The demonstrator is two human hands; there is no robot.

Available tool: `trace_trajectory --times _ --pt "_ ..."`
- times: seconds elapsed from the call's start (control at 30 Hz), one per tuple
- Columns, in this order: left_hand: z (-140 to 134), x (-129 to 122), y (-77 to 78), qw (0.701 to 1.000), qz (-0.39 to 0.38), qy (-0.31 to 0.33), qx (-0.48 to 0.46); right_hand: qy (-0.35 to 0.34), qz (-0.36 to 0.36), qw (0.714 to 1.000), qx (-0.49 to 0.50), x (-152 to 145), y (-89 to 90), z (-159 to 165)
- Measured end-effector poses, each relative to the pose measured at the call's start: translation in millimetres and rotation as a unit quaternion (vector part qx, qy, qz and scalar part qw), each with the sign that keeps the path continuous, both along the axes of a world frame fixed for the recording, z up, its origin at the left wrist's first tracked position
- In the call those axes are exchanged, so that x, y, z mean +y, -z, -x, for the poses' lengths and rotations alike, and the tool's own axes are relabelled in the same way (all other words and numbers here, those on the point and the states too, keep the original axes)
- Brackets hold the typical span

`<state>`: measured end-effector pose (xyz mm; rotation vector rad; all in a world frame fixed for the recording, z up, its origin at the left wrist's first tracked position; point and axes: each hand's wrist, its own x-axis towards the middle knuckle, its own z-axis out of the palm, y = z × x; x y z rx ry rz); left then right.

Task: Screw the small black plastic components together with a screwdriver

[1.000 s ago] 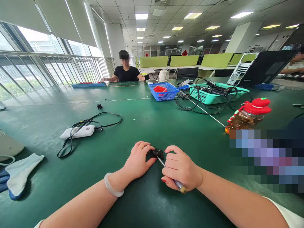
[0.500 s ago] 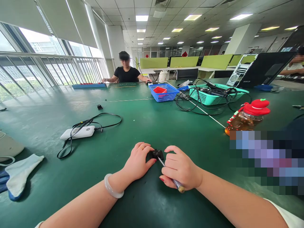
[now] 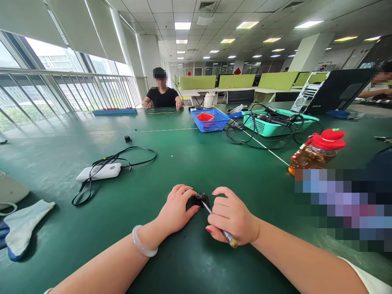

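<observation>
On the green tabletop (image 3: 171,163), a small black block-like part (image 3: 202,199) lies between my two hands. My left hand (image 3: 177,207) grips its left side, thumb in front and fingers behind. In my right hand (image 3: 234,216) is a screwdriver (image 3: 227,236) with a metal shaft and a translucent handle, closed in my fingers and pointing up and left. Its tip touches the top or front of the black part; exactly where, I cannot tell. The underside of the part is hidden.
A white power bank (image 3: 101,171) with a black cable lies left, a glove (image 3: 26,228) nearer. Another small black part (image 3: 128,139) sits farther back. Beyond are a blue basket (image 3: 211,122), a green basket (image 3: 269,130) of cables and a red-lidded bottle (image 3: 317,153). A person (image 3: 162,96) sits opposite.
The black part has tilted slightly under the screwdriver tip, while both my hands stay nearly in place. Across the table, the person has drawn both hands inward.
</observation>
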<state>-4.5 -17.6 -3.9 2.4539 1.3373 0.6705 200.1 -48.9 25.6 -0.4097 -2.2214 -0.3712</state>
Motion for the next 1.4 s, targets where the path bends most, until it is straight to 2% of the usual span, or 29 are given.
trace_trajectory --times 0.53,0.77,1.4 --pt "0.6 -0.6 -0.2 1.0 -0.014 0.007 0.006 0.009 0.04 0.999 0.012 0.7 -1.3 -0.8" --pt "0.3 -1.1 -1.4 1.0 -0.015 0.01 0.005 -0.009 0.028 0.999 0.017 -1.1 -1.2 1.0" --pt "-0.5 -1.3 -2.5 1.0 -0.011 0.01 0.004 0.002 0.037 0.998 0.055 -1.5 -0.2 -0.2"
